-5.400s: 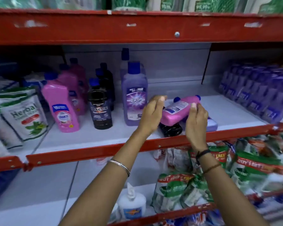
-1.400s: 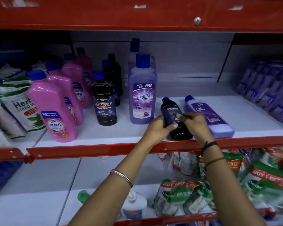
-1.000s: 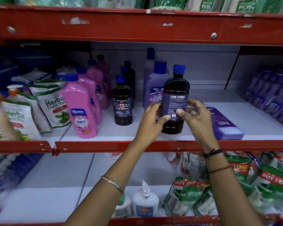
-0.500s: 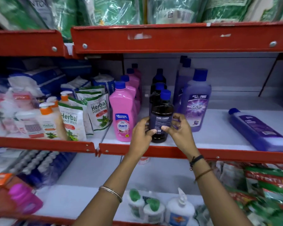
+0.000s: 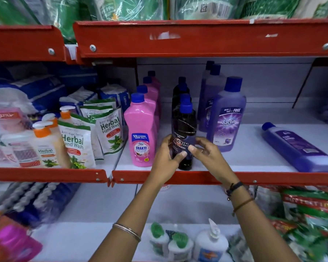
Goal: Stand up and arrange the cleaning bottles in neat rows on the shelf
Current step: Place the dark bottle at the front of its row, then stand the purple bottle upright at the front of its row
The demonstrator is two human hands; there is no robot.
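A black Bactin bottle (image 5: 184, 127) with a blue cap stands upright at the front of the black row on the white shelf (image 5: 250, 157). My left hand (image 5: 167, 157) wraps its lower left side with the thumb across the label. My right hand (image 5: 206, 154) touches its right side with thumb and fingertips. Left of it runs a row of pink Shakti bottles (image 5: 141, 129). To its right stands a row of purple Bactin bottles (image 5: 226, 114). One purple bottle (image 5: 299, 148) lies on its side at the right of the shelf.
Herbal hand wash pouches (image 5: 78, 144) and pump bottles (image 5: 44, 146) fill the left bay. A red shelf lip (image 5: 272, 179) runs along the front and a red beam (image 5: 197, 38) hangs overhead. White pump bottles (image 5: 210, 242) and green packets (image 5: 314, 214) sit on the lower shelf.
The black bottle, lifted from lying on the shelf, now stands at the front of the black row with its label turned forward. The view has shifted left.
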